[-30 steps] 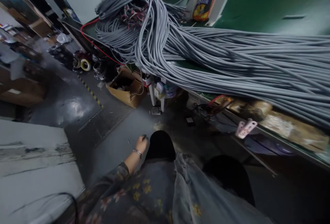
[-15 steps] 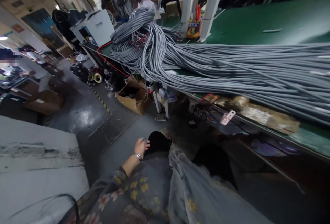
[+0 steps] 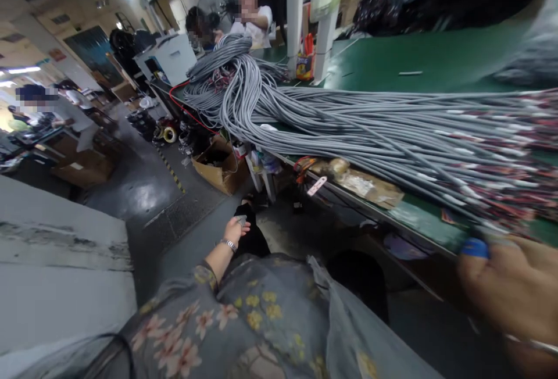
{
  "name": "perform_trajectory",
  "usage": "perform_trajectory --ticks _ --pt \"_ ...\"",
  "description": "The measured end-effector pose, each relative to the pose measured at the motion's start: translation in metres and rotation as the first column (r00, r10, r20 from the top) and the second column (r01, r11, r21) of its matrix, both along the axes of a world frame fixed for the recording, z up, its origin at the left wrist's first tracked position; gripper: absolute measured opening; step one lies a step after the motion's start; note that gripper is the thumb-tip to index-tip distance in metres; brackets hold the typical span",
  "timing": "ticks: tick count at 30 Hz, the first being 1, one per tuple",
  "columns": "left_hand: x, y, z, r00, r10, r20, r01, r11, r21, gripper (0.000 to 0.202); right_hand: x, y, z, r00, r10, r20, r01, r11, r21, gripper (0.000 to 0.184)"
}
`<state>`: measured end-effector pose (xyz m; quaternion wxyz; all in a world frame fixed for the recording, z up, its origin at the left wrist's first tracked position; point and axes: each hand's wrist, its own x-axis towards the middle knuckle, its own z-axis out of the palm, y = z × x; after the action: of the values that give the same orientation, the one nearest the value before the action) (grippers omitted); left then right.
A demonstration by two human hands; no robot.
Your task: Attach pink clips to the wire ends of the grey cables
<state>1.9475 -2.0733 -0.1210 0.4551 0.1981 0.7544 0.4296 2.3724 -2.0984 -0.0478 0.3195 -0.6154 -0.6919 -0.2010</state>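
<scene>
Long grey cables (image 3: 331, 117) lie in a thick bundle across the bench, their far part looped into a coil. At the right their stripped ends (image 3: 514, 164) show white bands and thin red and black wires. My right hand (image 3: 510, 274), with a blue wrap (image 3: 475, 247) on one digit, is at the bench's front edge beside these ends. It is blurred, and its fingertips are partly hidden. Low by my leg, my left hand (image 3: 233, 231) has its fingers curled around a small greyish thing (image 3: 241, 220) too small to name.
The green bench (image 3: 375, 56) runs along my right, with white posts (image 3: 294, 18) on it. A brown packet (image 3: 370, 187) lies near its edge. An open cardboard box (image 3: 222, 170) stands on the floor. A co-worker (image 3: 253, 18) is behind the coil; a white block (image 3: 65, 251) is at left.
My right hand has come into view at the right, near the cable ends. The view has shifted right, so the wire ends now show. My left hand stays low, fingers still curled.
</scene>
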Motion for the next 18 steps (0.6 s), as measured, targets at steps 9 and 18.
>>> perform_trajectory --ticks 9,18 --pt "0.038 0.025 0.027 0.941 -0.324 -0.102 0.331 0.941 0.064 0.011 -0.015 0.001 0.003 0.927 -0.272 0.258 0.219 0.951 0.219 0.022" --pt "-0.011 0.000 0.001 0.939 -0.314 -0.140 0.323 0.945 0.046 0.015 -0.070 -0.060 -0.031 0.924 0.338 -0.180 -0.336 0.941 0.044 0.022"
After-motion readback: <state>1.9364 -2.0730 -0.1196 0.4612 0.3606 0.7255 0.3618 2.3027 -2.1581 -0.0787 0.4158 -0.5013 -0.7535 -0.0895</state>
